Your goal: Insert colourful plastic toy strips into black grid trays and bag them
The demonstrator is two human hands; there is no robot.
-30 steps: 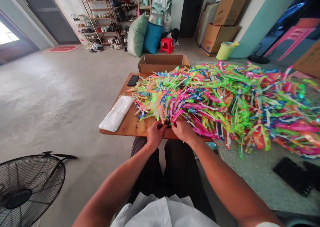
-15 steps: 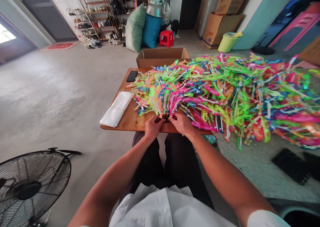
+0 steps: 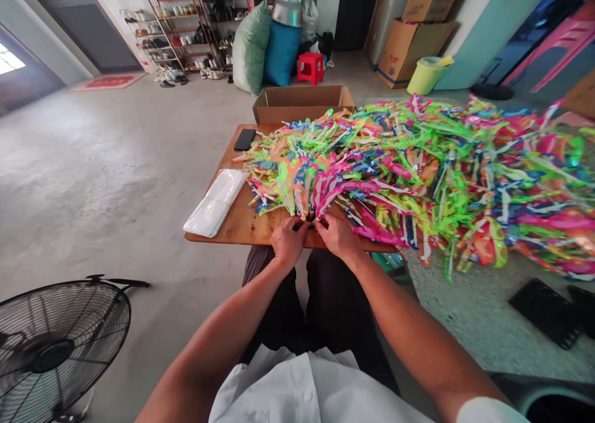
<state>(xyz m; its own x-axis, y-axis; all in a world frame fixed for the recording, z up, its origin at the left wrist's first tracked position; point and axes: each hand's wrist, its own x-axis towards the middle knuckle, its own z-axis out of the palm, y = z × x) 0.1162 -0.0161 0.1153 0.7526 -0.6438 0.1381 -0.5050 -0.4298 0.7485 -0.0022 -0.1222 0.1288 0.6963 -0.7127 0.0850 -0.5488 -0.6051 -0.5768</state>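
A fanned bunch of small colourful plastic toys, green, orange, blue and pink with white strips, lies at the near edge of the wooden board. My left hand pinches the near ends of the bunch from the left, fingers curled. From the right, my right hand pinches the same ends, close to the left one. Dark tips show between my fingers; their exact form is too small to tell. Behind and to the right spreads a big heap of similar toys.
White plastic bags and a black phone lie at the board's left. An open cardboard box stands behind it. A fan is at the lower left, black plastic trays at the right. A red stool stands farther back.
Both hands have drawn closer together around the bunch's near ends, the left shifting slightly right. Fewer dark tips show between the fingers. The view has shifted slightly.
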